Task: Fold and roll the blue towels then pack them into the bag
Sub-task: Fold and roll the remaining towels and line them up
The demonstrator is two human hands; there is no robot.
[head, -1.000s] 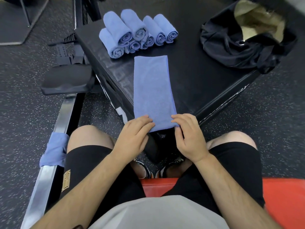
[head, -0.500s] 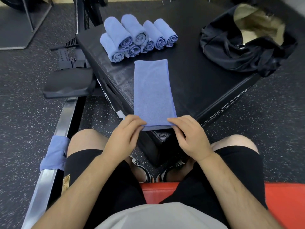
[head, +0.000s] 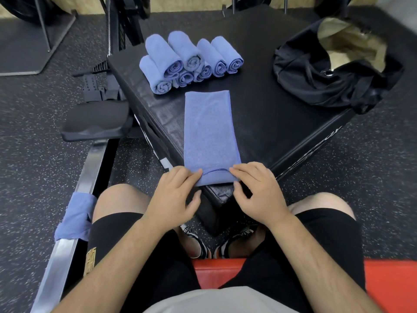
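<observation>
Roll starting, lower centre.
Left hand [head: 176,199], right hand [head: 259,195] pinch folded towel [head: 211,132] near end; long axis runs up-frame from fingers [head: 189,177].

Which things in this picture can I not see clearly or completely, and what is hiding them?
Head view: inside of the open black fabric bag; its slumped rim hides the bottom, contents unknown.
Head view: pile of rolled blue towels; front rolls hide any behind, so the count is unsure.
Head view: near end of the flat folded blue towel; the left hand and right hand cover their grip there.
</observation>
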